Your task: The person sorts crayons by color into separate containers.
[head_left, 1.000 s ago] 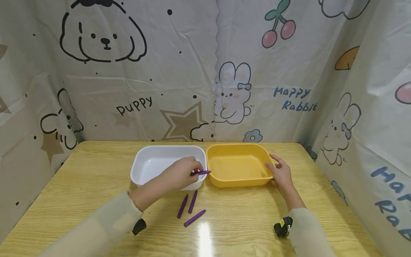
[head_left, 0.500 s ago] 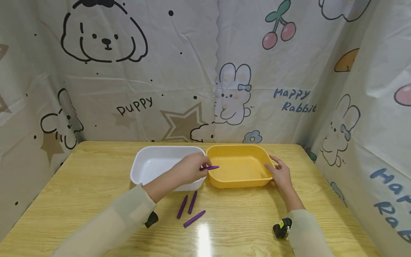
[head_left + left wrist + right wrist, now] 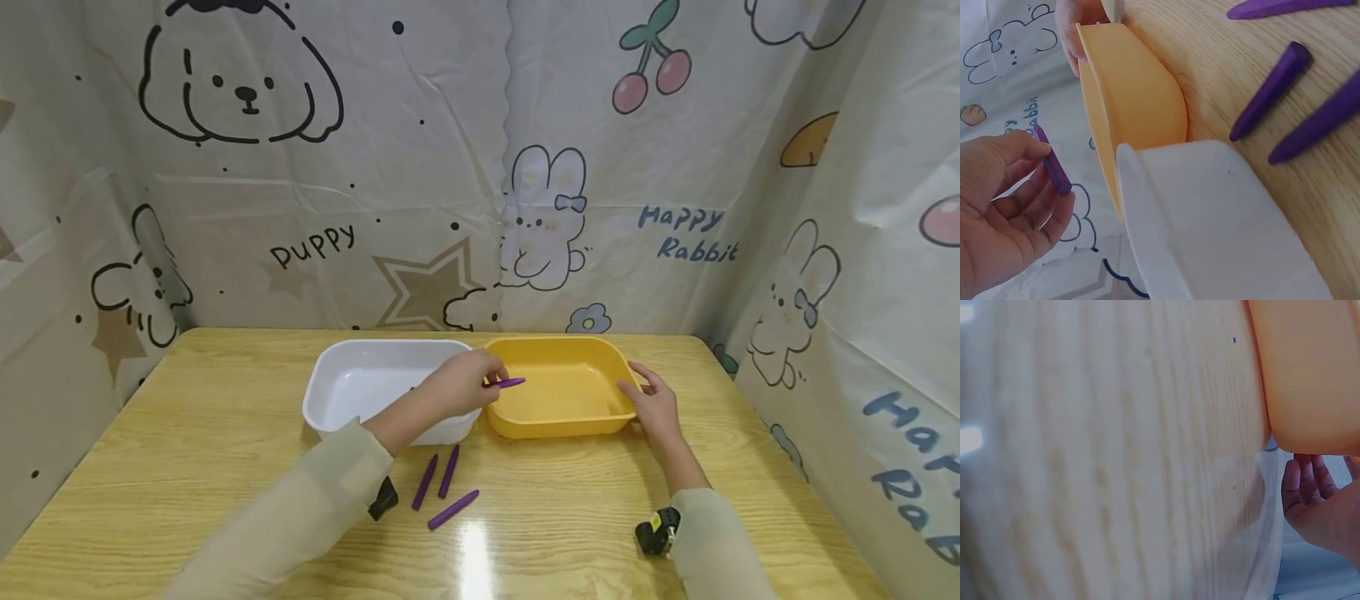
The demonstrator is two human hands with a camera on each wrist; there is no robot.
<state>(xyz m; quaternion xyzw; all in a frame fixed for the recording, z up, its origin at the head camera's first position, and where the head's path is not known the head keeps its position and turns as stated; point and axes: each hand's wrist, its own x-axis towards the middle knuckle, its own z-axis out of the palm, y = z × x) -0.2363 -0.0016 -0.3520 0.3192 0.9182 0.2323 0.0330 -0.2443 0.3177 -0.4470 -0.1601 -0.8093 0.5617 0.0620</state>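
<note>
My left hand pinches a purple crayon between thumb and fingertips, over the left end of the yellow tub. In the left wrist view this crayon is held at its two ends, above the tub rims. My right hand grips the yellow tub's right end, its thumb over the rim and its fingers along the outer side. Beside the yellow tub on the left stands a white tub, partly covered by my left forearm. Three more purple crayons lie on the table in front of the tubs.
The wooden table meets a printed cloth curtain at the back and sides. Black wrist cameras hang below both sleeves. A light reflection shows near the table's front.
My left hand has moved right with the crayon, from over the white tub's right end to over the yellow tub's left end. The right hand keeps its hold on the yellow tub.
</note>
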